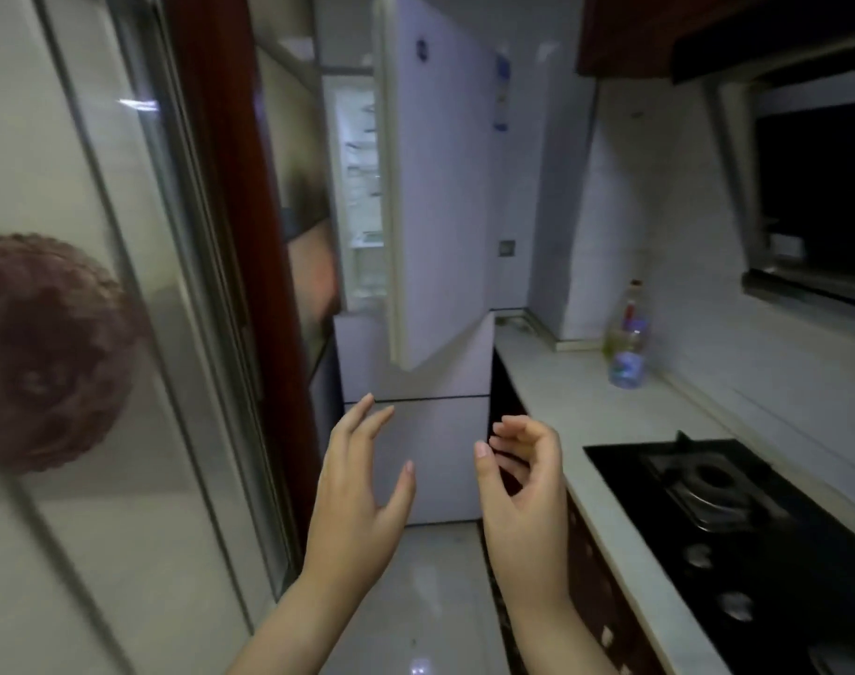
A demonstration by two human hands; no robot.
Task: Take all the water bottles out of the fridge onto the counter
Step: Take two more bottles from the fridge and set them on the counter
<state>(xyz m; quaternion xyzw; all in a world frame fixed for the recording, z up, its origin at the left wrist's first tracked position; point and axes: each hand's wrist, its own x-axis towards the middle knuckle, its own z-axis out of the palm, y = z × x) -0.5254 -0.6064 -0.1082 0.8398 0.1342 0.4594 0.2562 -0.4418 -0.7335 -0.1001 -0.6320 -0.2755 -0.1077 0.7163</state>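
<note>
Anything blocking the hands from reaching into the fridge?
No. The fridge door stands open and both the left hand and right hand are empty, open floor ahead. No bottles are discernible on the lit shelves.

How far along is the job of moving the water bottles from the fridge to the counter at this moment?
Done: the upper fridge door stands open, and bottles already stand on the counter near the wall; the blur hides how many. In hand: nothing; the left hand and right hand are both empty, raised toward the fridge. Left: checking the lit shelves; whether bottles remain there cannot be told.
</note>
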